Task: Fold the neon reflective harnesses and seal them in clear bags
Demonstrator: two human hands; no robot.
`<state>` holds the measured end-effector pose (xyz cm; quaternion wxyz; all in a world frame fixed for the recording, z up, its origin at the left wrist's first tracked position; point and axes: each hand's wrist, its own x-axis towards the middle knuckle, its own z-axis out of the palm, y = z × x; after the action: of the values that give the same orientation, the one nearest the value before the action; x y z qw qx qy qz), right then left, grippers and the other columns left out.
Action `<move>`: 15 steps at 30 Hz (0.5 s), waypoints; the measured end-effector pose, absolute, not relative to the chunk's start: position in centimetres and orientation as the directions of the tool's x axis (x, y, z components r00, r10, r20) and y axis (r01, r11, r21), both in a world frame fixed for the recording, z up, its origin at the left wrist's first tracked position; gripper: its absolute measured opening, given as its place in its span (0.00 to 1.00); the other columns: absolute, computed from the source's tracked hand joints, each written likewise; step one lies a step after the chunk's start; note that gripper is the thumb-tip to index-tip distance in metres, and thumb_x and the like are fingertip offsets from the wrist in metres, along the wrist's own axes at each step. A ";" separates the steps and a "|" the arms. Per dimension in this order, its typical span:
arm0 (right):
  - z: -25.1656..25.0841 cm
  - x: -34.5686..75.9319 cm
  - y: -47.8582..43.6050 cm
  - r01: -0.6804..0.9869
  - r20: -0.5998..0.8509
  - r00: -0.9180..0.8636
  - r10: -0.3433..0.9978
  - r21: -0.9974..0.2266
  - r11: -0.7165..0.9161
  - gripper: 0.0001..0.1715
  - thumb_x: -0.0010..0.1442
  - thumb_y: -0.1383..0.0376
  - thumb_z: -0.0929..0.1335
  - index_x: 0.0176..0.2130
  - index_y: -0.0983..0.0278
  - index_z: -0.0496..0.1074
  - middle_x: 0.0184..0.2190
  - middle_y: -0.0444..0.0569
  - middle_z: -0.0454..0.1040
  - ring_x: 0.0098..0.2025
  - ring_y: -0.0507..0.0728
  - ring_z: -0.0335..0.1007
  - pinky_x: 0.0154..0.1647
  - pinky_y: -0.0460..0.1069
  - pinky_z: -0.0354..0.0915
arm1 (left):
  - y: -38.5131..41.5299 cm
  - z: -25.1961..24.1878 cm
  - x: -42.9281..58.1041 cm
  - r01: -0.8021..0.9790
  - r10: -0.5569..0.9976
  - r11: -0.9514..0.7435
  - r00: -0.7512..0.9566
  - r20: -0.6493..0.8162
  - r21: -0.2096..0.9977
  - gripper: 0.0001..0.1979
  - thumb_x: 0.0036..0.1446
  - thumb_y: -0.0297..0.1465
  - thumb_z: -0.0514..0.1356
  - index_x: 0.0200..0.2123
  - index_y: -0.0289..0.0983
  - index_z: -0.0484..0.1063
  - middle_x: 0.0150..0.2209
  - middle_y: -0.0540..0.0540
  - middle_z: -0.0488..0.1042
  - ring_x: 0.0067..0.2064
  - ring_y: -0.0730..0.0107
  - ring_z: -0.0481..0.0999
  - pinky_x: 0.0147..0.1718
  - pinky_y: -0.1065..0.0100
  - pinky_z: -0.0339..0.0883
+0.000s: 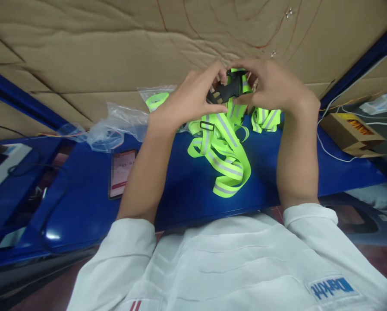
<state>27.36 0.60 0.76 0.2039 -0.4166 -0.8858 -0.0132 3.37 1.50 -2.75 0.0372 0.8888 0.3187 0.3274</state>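
Observation:
Between my two hands is a black plastic side-release buckle [229, 90], held up above the bench near the cardboard wall. My left hand [193, 93] pinches its left end between thumb and fingers. Closed around the right end is my right hand [271, 84], where yellow-green webbing meets the buckle. From there a neon reflective strap [227, 162] with a grey stripe hangs down and lies in loose loops on the bench. A small black slider [207, 125] sits on the strap. Some fingertips are hidden behind the buckle.
A bundled neon strap [266, 119] lies right of my hands. Clear plastic bags [112, 127] and a phone [124, 172] are on the left of the blue bench [187, 194]. An open cardboard box [351, 134] with white cables stands at right. The cardboard wall [92, 52] rises behind.

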 end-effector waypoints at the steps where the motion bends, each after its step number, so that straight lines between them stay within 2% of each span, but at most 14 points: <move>1: 0.7 27.5 0.7 0.743 0.367 -0.562 0.741 -0.170 0.648 0.36 0.61 0.60 0.74 0.67 0.55 0.70 0.56 0.46 0.78 0.46 0.58 0.74 0.50 0.55 0.70 | 1.3 -2.7 3.3 0.527 0.588 -0.800 0.595 0.548 0.286 0.22 0.57 0.37 0.69 0.53 0.50 0.69 0.53 0.49 0.78 0.52 0.56 0.77 0.52 0.53 0.70; 3: 0.7 27.8 0.9 0.735 0.354 -0.554 0.754 -0.219 0.642 0.37 0.62 0.59 0.75 0.68 0.52 0.69 0.57 0.44 0.78 0.46 0.57 0.74 0.51 0.55 0.71 | 1.0 -2.5 3.2 0.524 0.598 -0.794 0.580 0.554 0.308 0.23 0.56 0.35 0.69 0.54 0.51 0.69 0.54 0.50 0.78 0.53 0.54 0.78 0.51 0.53 0.71; 6: 0.8 27.9 1.0 0.719 0.379 -0.536 0.754 -0.264 0.643 0.38 0.63 0.60 0.75 0.69 0.58 0.68 0.59 0.47 0.77 0.46 0.56 0.74 0.51 0.53 0.71 | 1.0 -2.2 2.9 0.541 0.645 -0.754 0.503 0.575 0.373 0.23 0.56 0.34 0.69 0.54 0.51 0.69 0.54 0.49 0.78 0.53 0.54 0.79 0.49 0.53 0.71; 9: 1.0 28.1 0.9 0.718 0.421 -0.525 0.740 -0.247 0.651 0.29 0.70 0.61 0.69 0.68 0.63 0.70 0.59 0.51 0.76 0.47 0.55 0.73 0.53 0.52 0.68 | 1.2 -2.1 2.3 0.504 0.655 -0.749 0.465 0.595 0.430 0.18 0.62 0.33 0.65 0.54 0.49 0.68 0.51 0.48 0.78 0.49 0.59 0.78 0.47 0.56 0.71; 12: 1.4 28.5 0.8 0.761 0.443 -0.491 0.750 -0.201 0.617 0.18 0.76 0.62 0.63 0.58 0.63 0.76 0.47 0.50 0.78 0.40 0.54 0.67 0.46 0.52 0.63 | 1.5 -1.9 1.6 0.400 0.609 -0.792 0.464 0.643 0.462 0.12 0.67 0.37 0.64 0.51 0.47 0.69 0.48 0.46 0.77 0.47 0.61 0.76 0.43 0.58 0.69; 15: 1.6 28.7 0.6 0.822 0.463 -0.403 0.789 -0.196 0.535 0.15 0.77 0.61 0.61 0.47 0.63 0.75 0.34 0.46 0.69 0.33 0.52 0.57 0.38 0.51 0.54 | 1.6 -1.4 1.1 0.333 0.619 -0.785 0.429 0.658 0.522 0.14 0.71 0.48 0.60 0.52 0.48 0.67 0.44 0.50 0.78 0.44 0.65 0.74 0.44 0.55 0.69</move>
<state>28.75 0.63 1.65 0.2586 -0.4813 -0.8370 -0.0315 1.05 1.64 -1.43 0.1587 0.8303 0.2867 0.4507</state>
